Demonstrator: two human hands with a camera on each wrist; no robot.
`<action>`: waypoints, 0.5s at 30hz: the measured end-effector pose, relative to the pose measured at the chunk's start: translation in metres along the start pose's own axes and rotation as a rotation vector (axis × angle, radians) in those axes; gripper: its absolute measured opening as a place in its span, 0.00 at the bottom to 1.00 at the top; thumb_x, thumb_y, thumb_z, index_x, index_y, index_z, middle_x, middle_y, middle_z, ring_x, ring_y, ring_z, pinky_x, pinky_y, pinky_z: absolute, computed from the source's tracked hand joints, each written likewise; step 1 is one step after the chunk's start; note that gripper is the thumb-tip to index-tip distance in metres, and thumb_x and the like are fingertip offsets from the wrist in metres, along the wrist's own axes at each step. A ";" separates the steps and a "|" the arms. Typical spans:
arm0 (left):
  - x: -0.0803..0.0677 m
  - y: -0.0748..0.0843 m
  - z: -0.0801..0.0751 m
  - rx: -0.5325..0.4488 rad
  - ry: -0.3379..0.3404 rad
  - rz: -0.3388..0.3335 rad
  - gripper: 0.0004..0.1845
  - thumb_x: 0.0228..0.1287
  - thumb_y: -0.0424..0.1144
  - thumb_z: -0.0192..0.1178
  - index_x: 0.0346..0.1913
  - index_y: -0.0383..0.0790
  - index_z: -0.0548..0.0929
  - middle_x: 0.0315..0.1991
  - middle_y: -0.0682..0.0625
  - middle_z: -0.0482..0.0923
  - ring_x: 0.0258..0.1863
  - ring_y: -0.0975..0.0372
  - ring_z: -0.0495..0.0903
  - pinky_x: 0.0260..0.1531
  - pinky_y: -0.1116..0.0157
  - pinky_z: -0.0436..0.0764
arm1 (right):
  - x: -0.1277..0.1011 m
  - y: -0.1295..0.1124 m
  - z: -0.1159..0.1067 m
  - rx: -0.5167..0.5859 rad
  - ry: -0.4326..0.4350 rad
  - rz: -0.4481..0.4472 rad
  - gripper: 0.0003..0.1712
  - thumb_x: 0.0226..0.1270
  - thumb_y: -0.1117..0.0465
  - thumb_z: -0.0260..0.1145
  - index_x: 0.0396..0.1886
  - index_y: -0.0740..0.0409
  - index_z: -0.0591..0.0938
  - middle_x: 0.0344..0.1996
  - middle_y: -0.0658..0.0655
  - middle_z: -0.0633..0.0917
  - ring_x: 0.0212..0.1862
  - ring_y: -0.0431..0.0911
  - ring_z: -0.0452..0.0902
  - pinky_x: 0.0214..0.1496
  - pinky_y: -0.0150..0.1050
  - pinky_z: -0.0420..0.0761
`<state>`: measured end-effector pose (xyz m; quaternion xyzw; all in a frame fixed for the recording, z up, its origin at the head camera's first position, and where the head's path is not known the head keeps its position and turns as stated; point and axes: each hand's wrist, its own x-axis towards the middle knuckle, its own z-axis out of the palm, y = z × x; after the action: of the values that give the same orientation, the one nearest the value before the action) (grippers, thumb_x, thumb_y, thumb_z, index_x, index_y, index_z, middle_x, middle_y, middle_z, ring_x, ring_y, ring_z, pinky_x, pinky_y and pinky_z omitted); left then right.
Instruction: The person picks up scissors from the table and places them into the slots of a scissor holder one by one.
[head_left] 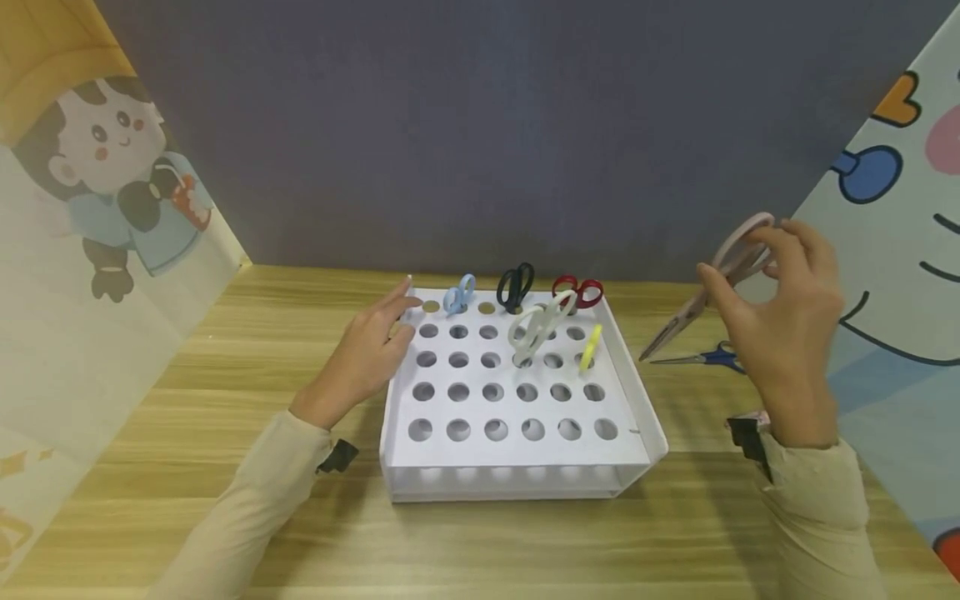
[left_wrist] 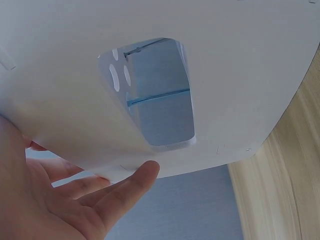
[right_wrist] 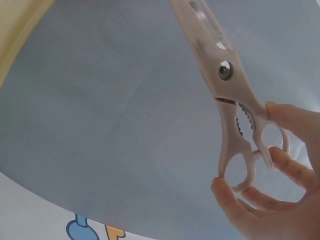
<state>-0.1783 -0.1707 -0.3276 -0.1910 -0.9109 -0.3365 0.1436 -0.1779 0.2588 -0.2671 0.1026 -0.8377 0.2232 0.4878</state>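
Observation:
A white rack (head_left: 480,454) with rows of round holes sits on the wooden table. Light blue scissors (head_left: 459,295), black scissors (head_left: 515,286), red scissors (head_left: 578,292), white scissors (head_left: 536,327) and a yellow-handled tool (head_left: 590,347) stand in its holes. My left hand (head_left: 372,348) rests with straight fingers against the rack's (left_wrist: 210,60) left rear side. My right hand (head_left: 780,308) is raised right of the rack and pinches the handles of pink scissors (head_left: 701,300), blades pointing down-left. The pink scissors (right_wrist: 235,105) are closed, held by fingertips (right_wrist: 282,162).
Blue-handled scissors (head_left: 708,357) lie on the table under my right hand. A dark grey wall stands behind, and cartoon-printed panels (head_left: 90,250) close in both sides. Bare wood table (head_left: 525,542) lies in front of the rack.

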 end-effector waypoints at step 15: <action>0.001 -0.001 0.001 0.016 0.026 0.015 0.21 0.69 0.34 0.48 0.61 0.32 0.78 0.76 0.42 0.58 0.70 0.44 0.65 0.70 0.48 0.64 | 0.004 -0.032 0.002 0.090 0.177 -0.007 0.28 0.58 0.52 0.77 0.53 0.65 0.82 0.64 0.59 0.76 0.63 0.52 0.73 0.56 0.39 0.78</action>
<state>-0.1799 -0.1702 -0.3282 -0.1924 -0.9102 -0.3304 0.1595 -0.1696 0.2301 -0.2556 0.1074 -0.7800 0.2670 0.5557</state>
